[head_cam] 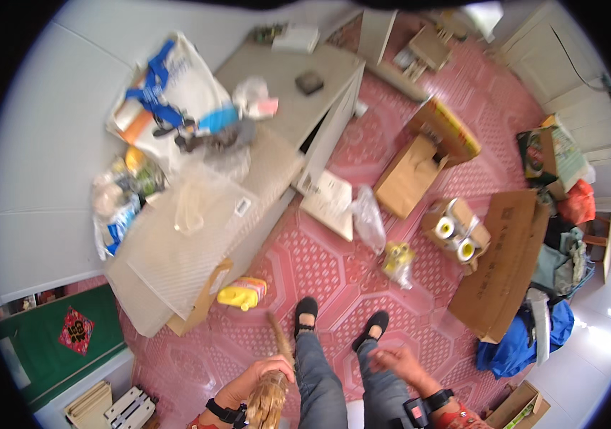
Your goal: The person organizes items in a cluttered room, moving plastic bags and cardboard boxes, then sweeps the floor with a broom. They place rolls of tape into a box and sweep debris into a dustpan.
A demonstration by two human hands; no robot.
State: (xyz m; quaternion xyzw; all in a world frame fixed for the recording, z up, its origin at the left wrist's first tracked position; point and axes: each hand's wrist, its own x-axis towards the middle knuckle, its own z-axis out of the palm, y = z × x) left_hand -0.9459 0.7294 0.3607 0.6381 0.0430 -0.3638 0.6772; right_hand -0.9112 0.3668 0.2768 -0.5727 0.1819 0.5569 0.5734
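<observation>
My left hand (273,370) grips a straw-coloured bundle that looks like a straw hand broom (268,399). Its thick, ragged end lies along my left forearm, and a thinner, tapering end points away over the floor. My right hand (394,364) hovers over my right leg, slightly blurred, its fingers loosely bent and nothing visible in it. Past my left shoe a yellow plastic bottle (241,293) lies on the red patterned floor (316,257). Further off are a yellow item in clear plastic wrap (399,263) and a clear plastic bag (368,220).
To the left a long low cabinet (278,102) carries bags and a plastic-wrapped sheet (193,241). Its door hangs ajar. On the right stand a brown carton (410,177), a small box with white rolls (455,230), a large cardboard piece (498,263) and a blue bag (552,327).
</observation>
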